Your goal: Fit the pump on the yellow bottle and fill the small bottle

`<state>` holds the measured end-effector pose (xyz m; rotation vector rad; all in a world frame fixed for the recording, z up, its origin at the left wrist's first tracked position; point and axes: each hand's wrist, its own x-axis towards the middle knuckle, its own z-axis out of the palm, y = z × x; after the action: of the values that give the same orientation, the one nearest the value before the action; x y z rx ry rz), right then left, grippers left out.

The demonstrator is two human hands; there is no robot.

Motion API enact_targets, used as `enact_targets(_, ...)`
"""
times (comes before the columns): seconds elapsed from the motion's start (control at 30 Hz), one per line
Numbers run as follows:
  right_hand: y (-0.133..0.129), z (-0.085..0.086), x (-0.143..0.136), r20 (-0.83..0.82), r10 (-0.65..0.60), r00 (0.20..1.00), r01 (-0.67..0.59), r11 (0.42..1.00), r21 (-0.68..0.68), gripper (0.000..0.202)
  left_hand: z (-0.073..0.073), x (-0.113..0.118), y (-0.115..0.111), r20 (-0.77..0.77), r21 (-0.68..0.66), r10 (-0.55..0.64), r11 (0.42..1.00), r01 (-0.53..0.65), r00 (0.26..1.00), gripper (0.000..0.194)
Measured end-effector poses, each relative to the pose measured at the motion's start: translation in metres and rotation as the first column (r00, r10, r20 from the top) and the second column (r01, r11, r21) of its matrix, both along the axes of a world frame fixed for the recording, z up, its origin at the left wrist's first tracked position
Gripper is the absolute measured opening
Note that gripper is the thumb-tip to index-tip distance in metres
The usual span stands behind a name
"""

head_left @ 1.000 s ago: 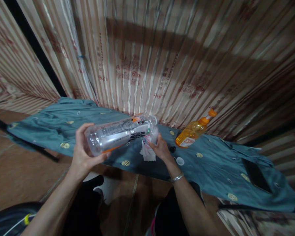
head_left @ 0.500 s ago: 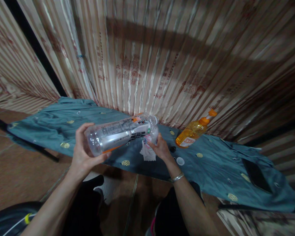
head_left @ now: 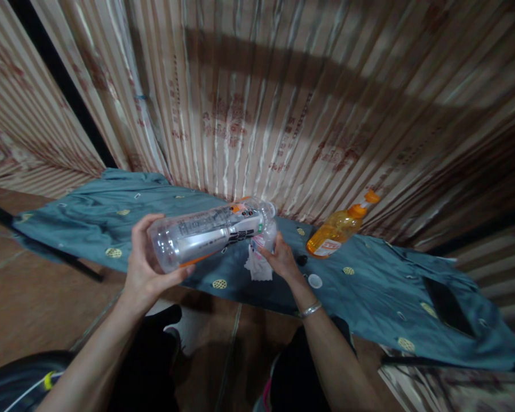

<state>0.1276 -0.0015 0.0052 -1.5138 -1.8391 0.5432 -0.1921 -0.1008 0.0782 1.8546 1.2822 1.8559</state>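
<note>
My left hand (head_left: 148, 269) is wrapped round the base of a large clear plastic bottle (head_left: 214, 232) with a silver and orange label. The bottle lies nearly level, its neck towards the right and slightly raised. My right hand (head_left: 281, 257) closes round a small clear plastic bottle (head_left: 269, 230), whose top is at the large bottle's neck; I cannot make out whether the two mouths touch. Below it, a crinkled white wrapper (head_left: 261, 268) with pink and blue print lies on the cloth. Just right of my right hand are a small black object (head_left: 301, 260) and a white round cap (head_left: 315, 281).
A pump bottle of orange liquid (head_left: 332, 233) stands to the right on the teal patterned cloth (head_left: 373, 292) covering the narrow table. A dark phone (head_left: 448, 306) lies at the right end. Behind the table hangs a striped curtain (head_left: 257, 114). My legs are below the front edge.
</note>
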Motion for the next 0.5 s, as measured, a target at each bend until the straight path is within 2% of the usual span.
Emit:
enact_targets(0.1,-0.0005,0.0024,-0.0015,0.000,-0.035,0.999,0.035,0.998,-0.060,0.048,0.0000,0.0016,0.0002,0.015,0.009,-0.009,1.000,0.009,1.000,0.097)
enact_targets(0.5,-0.0014,0.0020,-0.0019,-0.027,-0.026,0.999,0.025,0.999,-0.037,0.044,0.0019,0.0005,-0.0007,-0.001,0.022,-0.007,1.000,0.007,1.000,0.096)
